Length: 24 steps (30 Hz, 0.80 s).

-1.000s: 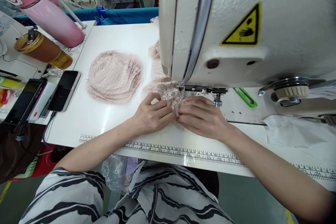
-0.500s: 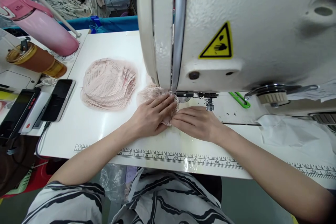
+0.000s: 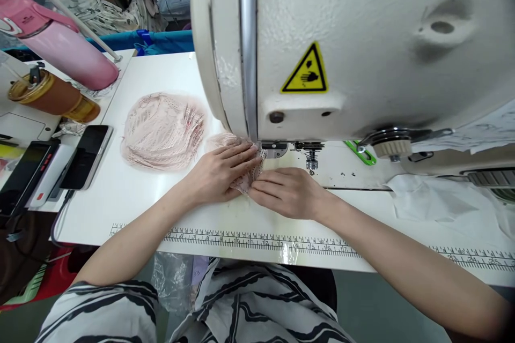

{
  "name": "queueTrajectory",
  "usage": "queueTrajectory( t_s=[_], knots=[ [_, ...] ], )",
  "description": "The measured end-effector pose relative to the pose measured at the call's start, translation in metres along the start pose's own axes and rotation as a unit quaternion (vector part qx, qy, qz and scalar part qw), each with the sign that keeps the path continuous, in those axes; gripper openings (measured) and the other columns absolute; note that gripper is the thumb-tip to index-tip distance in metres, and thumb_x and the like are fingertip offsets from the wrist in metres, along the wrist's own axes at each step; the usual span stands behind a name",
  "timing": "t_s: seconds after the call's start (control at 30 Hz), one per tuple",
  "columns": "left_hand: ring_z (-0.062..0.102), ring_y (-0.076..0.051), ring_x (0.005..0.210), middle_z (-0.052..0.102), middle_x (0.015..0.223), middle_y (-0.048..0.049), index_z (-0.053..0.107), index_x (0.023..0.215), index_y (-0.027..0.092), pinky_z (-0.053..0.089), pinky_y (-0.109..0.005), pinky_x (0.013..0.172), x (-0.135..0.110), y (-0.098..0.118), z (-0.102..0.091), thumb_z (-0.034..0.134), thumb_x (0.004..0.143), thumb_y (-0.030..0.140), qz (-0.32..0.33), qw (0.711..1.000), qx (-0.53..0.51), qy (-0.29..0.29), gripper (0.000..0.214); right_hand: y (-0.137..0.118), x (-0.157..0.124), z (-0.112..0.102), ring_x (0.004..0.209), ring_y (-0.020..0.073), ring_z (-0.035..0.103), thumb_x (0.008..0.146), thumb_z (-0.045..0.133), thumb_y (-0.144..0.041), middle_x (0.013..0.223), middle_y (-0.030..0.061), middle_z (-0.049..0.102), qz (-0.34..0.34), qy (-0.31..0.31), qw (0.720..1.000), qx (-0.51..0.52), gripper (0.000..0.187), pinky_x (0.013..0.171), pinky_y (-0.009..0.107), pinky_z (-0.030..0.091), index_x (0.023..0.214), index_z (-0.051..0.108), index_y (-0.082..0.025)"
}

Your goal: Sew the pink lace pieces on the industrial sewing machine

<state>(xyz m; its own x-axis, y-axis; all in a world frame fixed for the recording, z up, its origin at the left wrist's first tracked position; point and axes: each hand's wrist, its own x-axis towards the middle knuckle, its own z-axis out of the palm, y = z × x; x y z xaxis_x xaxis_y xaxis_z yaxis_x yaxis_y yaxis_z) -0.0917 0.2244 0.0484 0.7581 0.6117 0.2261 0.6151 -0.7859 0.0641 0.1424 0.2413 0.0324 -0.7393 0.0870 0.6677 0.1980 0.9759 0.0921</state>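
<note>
A piece of pale pink lace (image 3: 244, 182) lies at the needle area of a white sewing machine (image 3: 298, 21). Flat on the lace rests my left hand (image 3: 221, 171), its fingers stretched toward the presser foot, just left of it. My right hand (image 3: 285, 192) pinches the lace's near right edge with fingers together, close to my left fingertips. The needle itself is hidden behind the machine head. To the left, a round heap of pink lace pieces (image 3: 163, 131) sits on the white table (image 3: 145, 206).
A printed ruler (image 3: 257, 241) runs along the table's front edge. On the left are a phone (image 3: 86, 156), a brown cup (image 3: 52, 94) and a pink bottle (image 3: 64, 48). Green thread snips (image 3: 362, 153) lie behind the machine's tension knob; white cloth (image 3: 434, 198) lies at right.
The view has shifted, so the machine appears further left. My right hand has drawn slightly down and back from the presser foot, keeping its pinch on the lace. My left hand stays flat.
</note>
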Motion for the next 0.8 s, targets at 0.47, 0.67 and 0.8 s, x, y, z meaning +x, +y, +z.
queueTrajectory(
  t_s=[0.47, 0.67, 0.8],
  knots=[
    [0.057, -0.030, 0.134, 0.058, 0.145, -0.0156, 0.055, 0.141, 0.008, 0.051, -0.046, 0.110, 0.005, 0.007, 0.005, 0.056, 0.092, 0.030, -0.025, 0.999, 0.034, 0.016, 0.054, 0.002, -0.013, 0.002, 0.085, 0.0128, 0.063, 0.098, 0.053, -0.012, 0.083, -0.0013, 0.072, 0.074, -0.053, 0.995, 0.047, 0.021, 0.072, 0.024, 0.052, 0.093, 0.071, -0.022],
    [0.056, -0.032, 0.134, 0.059, 0.144, -0.0164, 0.055, 0.143, 0.009, 0.052, -0.048, 0.108, 0.007, 0.009, 0.007, 0.053, 0.094, 0.034, -0.037, 0.998, 0.040, 0.017, 0.055, 0.003, -0.018, 0.004, 0.089, 0.0133, 0.065, 0.101, 0.049, -0.016, 0.088, -0.0012, 0.074, 0.108, -0.078, 0.990, 0.054, 0.024, 0.073, 0.024, 0.053, 0.099, 0.071, -0.025],
    [0.057, -0.032, 0.132, 0.059, 0.144, -0.0165, 0.055, 0.142, 0.009, 0.052, -0.047, 0.108, 0.008, 0.010, 0.008, 0.053, 0.095, 0.036, -0.039, 0.998, 0.051, 0.018, 0.055, 0.006, -0.021, 0.002, 0.093, 0.0134, 0.065, 0.102, 0.048, -0.015, 0.088, -0.0003, 0.074, 0.114, -0.088, 0.989, 0.044, 0.025, 0.074, 0.024, 0.052, 0.102, 0.071, -0.024]
  ],
)
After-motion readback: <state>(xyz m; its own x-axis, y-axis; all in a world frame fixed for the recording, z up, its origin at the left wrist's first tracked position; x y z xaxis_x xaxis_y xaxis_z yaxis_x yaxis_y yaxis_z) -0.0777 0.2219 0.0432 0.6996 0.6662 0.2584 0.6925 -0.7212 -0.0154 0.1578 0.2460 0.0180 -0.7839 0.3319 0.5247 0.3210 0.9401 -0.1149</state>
